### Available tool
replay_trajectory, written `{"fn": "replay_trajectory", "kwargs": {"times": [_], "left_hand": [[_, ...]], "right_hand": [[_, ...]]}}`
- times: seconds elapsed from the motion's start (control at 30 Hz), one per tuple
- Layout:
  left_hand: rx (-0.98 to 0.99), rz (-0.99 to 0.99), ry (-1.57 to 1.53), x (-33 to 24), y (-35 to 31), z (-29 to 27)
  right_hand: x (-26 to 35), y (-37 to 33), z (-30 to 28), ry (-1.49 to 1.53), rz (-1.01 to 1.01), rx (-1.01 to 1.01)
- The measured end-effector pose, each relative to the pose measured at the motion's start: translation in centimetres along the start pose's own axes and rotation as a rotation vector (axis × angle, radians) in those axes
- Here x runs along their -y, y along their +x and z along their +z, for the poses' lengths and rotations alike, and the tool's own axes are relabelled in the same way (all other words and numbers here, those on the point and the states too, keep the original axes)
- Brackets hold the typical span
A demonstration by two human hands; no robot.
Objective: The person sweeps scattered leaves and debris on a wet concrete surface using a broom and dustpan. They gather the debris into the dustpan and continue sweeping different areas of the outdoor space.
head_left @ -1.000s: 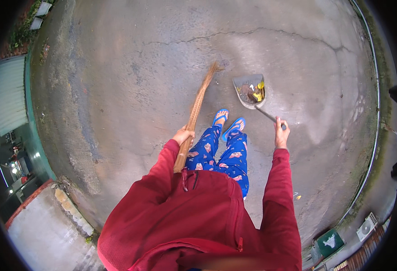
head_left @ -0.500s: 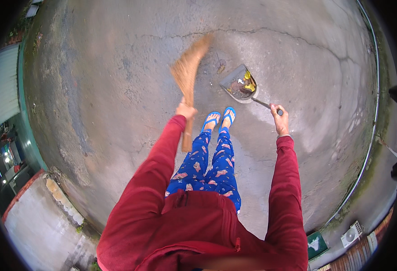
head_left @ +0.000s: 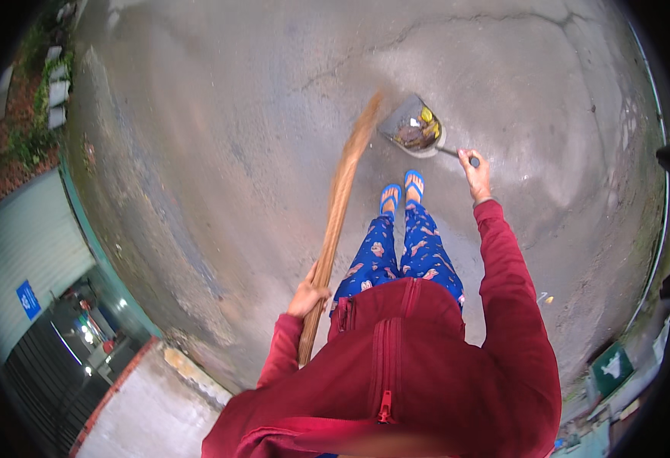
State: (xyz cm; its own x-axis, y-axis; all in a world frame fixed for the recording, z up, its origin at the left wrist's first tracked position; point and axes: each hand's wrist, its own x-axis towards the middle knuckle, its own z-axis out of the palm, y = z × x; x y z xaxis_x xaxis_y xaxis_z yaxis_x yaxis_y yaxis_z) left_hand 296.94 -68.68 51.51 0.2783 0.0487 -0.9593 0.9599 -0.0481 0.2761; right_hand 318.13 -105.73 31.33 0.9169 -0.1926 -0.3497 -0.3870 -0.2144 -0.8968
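Note:
My left hand (head_left: pixel 309 295) is wrapped round the lower handle of a straw broom (head_left: pixel 345 183), close to my left hip. The broom slants up and to the right, and its blurred tip comes near the left edge of a dustpan (head_left: pixel 431 143). By the end of its dark handle (head_left: pixel 449 153), my right hand (head_left: pixel 475 172) grips the dustpan, held out ahead to the right. Inside the pan lie brown debris, yellow leaves (head_left: pixel 427 114) and a small white scrap (head_left: pixel 414 122).
Beneath me is damp grey concrete (head_left: pixel 220 153) with a long crack at the far side. My feet in blue flip-flops (head_left: pixel 414 183) stand just behind the dustpan. A low wall (head_left: pixel 152 397) and a shuttered building (head_left: pixel 30 252) border the left; a pale pipe (head_left: pixel 661 153) runs along the right.
My left hand has drawn back toward my hip, and the broom now tilts right with its tip beside the dustpan. The dustpan stays in my right hand. The view has shifted.

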Motion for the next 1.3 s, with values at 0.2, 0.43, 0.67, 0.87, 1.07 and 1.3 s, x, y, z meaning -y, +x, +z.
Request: {"fn": "replay_trajectory", "kwargs": {"times": [0.2,0.43,0.67,0.87,1.07,1.3], "left_hand": [[0.022,-0.262,-0.394,3.4,3.3,-6.0],[-0.121,0.153,-1.513,-1.0,16.2,-10.6],[-0.449,0.728,-1.842,-15.6,28.7,-24.6],[0.133,0.481,-2.554,-33.5,28.6,-30.2],[0.901,0.324,-2.902,-45.8,28.2,-36.8],[-0.204,0.949,-2.603,-59.5,33.3,-45.6]], "right_hand": [[1.6,1.3,-0.6,0.520,0.273,-0.236],[2.2,6.3,0.9,0.687,0.356,-0.519],[1.1,15.4,5.9,0.478,0.449,-0.754],[7.4,27.0,12.9,0.431,0.506,-0.807],[17.4,38.7,24.4,0.572,0.484,-0.825],[27.5,52.2,31.3,0.670,0.443,-0.775]]}}
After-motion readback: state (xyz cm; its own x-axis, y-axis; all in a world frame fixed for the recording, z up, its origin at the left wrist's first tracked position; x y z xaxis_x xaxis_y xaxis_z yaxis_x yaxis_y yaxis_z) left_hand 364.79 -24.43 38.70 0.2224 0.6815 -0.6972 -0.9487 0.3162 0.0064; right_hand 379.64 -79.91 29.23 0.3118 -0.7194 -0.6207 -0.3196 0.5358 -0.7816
